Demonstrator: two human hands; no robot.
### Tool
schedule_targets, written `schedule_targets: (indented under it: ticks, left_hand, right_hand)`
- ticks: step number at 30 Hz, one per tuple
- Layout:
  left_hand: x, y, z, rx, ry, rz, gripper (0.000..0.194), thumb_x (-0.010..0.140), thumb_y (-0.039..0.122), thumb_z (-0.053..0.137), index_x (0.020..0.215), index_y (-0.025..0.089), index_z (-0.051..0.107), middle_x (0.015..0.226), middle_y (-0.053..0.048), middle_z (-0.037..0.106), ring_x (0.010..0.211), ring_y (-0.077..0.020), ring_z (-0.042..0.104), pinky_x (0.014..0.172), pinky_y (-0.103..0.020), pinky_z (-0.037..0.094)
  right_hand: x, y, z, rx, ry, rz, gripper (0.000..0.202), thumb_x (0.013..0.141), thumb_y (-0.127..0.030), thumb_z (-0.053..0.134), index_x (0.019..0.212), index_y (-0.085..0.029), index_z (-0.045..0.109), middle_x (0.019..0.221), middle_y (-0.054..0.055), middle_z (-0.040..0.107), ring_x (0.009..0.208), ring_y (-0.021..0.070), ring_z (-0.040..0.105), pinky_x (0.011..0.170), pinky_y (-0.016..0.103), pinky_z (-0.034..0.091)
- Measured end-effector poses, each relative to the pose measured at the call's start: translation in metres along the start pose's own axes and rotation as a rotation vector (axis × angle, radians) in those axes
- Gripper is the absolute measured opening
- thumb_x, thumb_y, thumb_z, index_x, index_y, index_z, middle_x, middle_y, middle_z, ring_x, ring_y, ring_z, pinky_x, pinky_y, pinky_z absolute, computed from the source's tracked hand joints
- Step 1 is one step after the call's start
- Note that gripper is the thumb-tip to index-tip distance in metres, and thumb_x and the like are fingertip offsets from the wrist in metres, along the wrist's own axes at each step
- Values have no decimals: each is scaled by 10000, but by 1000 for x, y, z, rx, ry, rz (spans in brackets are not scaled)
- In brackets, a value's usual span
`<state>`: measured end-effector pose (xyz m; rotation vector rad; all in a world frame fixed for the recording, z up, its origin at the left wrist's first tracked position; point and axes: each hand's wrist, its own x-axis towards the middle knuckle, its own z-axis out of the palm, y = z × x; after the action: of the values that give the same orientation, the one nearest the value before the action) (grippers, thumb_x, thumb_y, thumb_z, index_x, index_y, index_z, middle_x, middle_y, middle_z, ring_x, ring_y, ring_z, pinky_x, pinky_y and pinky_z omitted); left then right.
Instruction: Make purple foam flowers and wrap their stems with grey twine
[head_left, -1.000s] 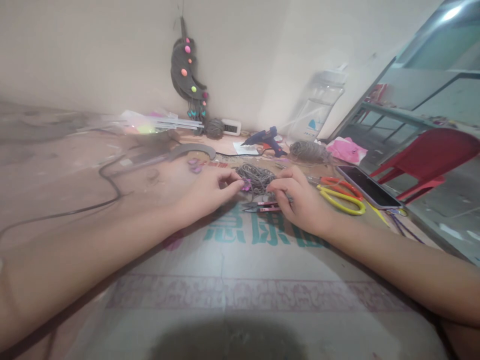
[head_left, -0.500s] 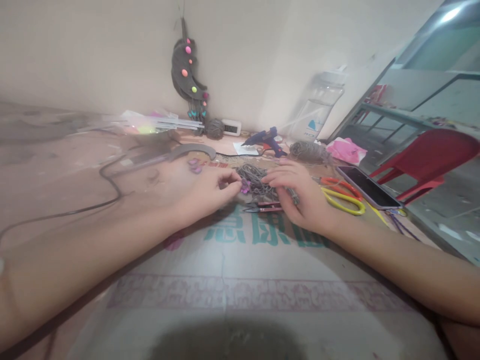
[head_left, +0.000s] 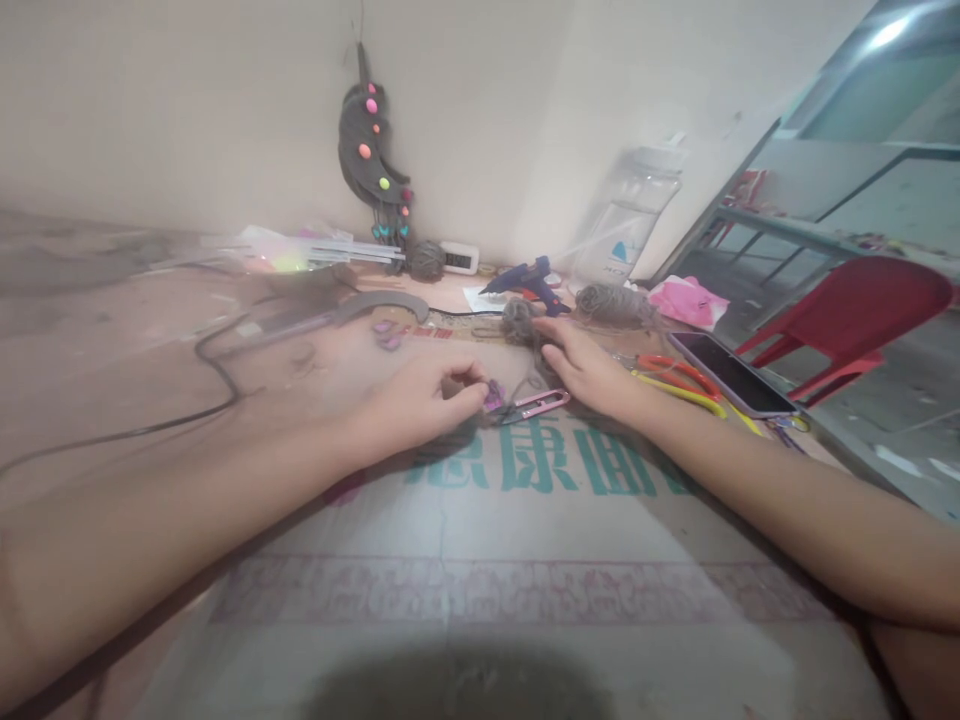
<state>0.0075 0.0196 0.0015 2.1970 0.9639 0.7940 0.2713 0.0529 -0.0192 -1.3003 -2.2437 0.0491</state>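
Note:
Between the thumb and fingers of my left hand point(head_left: 442, 400) is a small purple piece point(head_left: 493, 397), pinched at its edge. Pink-handled thread snips point(head_left: 544, 403) lie just right of it, on the sheet with green characters. My right hand point(head_left: 581, 362) rests its fingers at a gathered bundle of grey yarn point(head_left: 519, 318); whether it grips the yarn is unclear. A loose strand of yarn runs down from the bundle towards the snips. More purple pieces point(head_left: 387, 335) lie beyond my left hand.
Behind are a blue glue gun point(head_left: 525, 280), a yarn skein point(head_left: 611, 303), a grey crescent point(head_left: 390, 300) and a bottle point(head_left: 630, 220). Orange and yellow scissors point(head_left: 679, 378) and a phone point(head_left: 733, 372) lie right. A decorated moon point(head_left: 365, 145) hangs on the wall.
The spread tangle of grey yarn has been gathered and shifted back, away from the snips. My right hand has moved back with it; my left hand has moved slightly nearer.

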Motion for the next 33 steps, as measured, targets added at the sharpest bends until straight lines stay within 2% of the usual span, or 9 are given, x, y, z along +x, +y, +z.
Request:
schedule_targets:
  ticks: [3, 5, 7, 10, 13, 19, 24, 29, 33]
  left_hand:
    - [1, 2, -1, -10, 33, -20, 186, 870, 290, 511, 766, 203, 639, 809, -19, 704, 819, -198, 634, 783, -329, 483]
    - [1, 2, -1, -23, 41, -18, 194, 879, 289, 511, 770, 205, 647, 818, -16, 712, 823, -194, 640, 788, -324, 488]
    - [2, 1, -1, -33, 41, -10, 207, 891, 295, 511, 779, 202, 657, 827, -13, 717, 824, -188, 645, 786, -316, 491]
    - [2, -1, 0, -34, 39, 9, 225, 906, 319, 519, 794, 197, 670, 820, -12, 719, 808, -182, 647, 767, -305, 488]
    - [2, -3, 0, -19, 36, 48, 233, 914, 328, 524, 798, 197, 678, 814, -12, 721, 799, -178, 643, 766, -306, 482]
    - [1, -1, 1, 32, 39, 64, 233, 920, 326, 519, 803, 198, 675, 839, -17, 727, 818, -182, 643, 779, -312, 474]
    - [-1, 0, 1, 72, 77, 92, 219, 925, 301, 512, 809, 202, 669, 846, -11, 720, 828, -180, 635, 794, -306, 466]
    - [-1, 1, 1, 90, 112, 64, 194, 908, 267, 518, 788, 201, 656, 814, -7, 706, 807, -178, 624, 781, -306, 453]
    - [0, 0, 1, 92, 112, 69, 196, 912, 269, 512, 792, 201, 651, 807, -4, 702, 792, -173, 623, 756, -299, 447]
  right_hand:
    - [4, 11, -5, 9, 146, 5, 332, 959, -275, 470, 1246, -149, 577, 1293, 185, 629, 1252, 306, 569, 1078, 560, 409]
    - [3, -1, -13, 32, 256, -63, 258, 951, -274, 508, 1164, -185, 622, 1260, 149, 640, 1247, 286, 562, 1093, 535, 392]
    - [-2, -25, -21, 82, 304, -99, 196, 957, -275, 527, 1088, -215, 661, 1194, 107, 673, 1205, 260, 586, 1080, 493, 407]
    - [-10, -62, -24, 204, 172, -37, 171, 961, -305, 552, 986, -231, 703, 1034, 56, 735, 1038, 226, 661, 962, 420, 493]
    - [-16, -78, -17, 264, 48, 1, 166, 936, -322, 593, 981, -225, 720, 995, 47, 749, 1003, 220, 678, 919, 398, 515]
    - [-17, -73, -3, 500, -69, 135, 255, 881, -320, 649, 1116, -224, 673, 988, 42, 762, 832, 182, 704, 740, 343, 558]
    - [-19, -76, -1, 689, -111, 120, 298, 886, -207, 605, 1183, -232, 608, 861, 8, 740, 775, 156, 695, 736, 331, 565]
    - [-21, -75, -1, 817, -81, 186, 251, 921, -230, 566, 1169, -199, 597, 739, -22, 669, 693, 125, 656, 669, 279, 548]
    - [-21, -75, -3, 837, -72, 163, 257, 927, -214, 561, 1182, -197, 594, 710, -37, 646, 664, 107, 628, 669, 262, 528]
